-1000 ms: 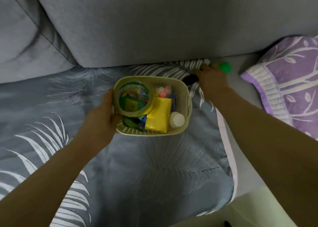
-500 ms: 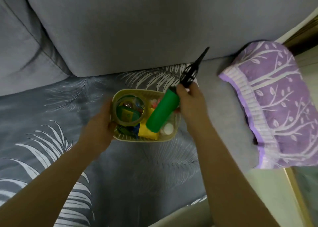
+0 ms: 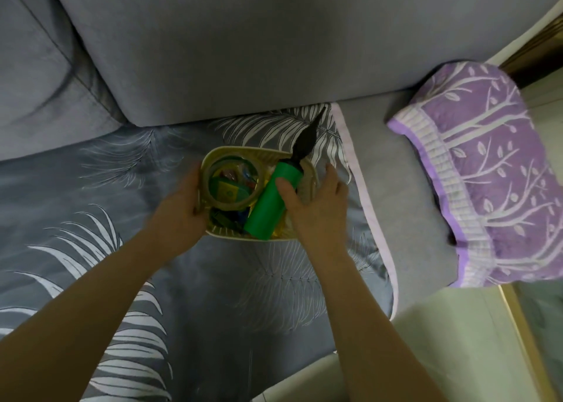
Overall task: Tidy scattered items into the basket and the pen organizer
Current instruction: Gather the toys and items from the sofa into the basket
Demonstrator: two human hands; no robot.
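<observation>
Two hands work at one small cream basket point(image 3: 313, 179) that sits on the leaf-printed blanket point(image 3: 91, 249) over a grey sofa point(image 3: 243, 35). Farthest left, the left hand point(image 3: 179, 215) has its fingers wrapped around the basket's left rim, clenched on it and steadying it. Just right of those fingers, inside the basket, a roll of tape point(image 3: 233, 180) lies on top of mixed small items. Right of the tape, a green pump point(image 3: 269, 202) lies slanted across the basket, its black nozzle point(image 3: 306, 138) poking out past the far rim. The right hand point(image 3: 316, 206) is at the basket's right side; its thumb point(image 3: 285, 189) rests on the pump's barrel while the other fingers spread loose past the right rim, so the grip looks mostly released. Well to the right of those fingers lies a purple pillow point(image 3: 475, 173). No pen organizer is in view. To finish this step well, I would keep the left hold firm, press the barrel down until it settles among the contents, and angle the nozzle inward so it cannot tip out.
</observation>
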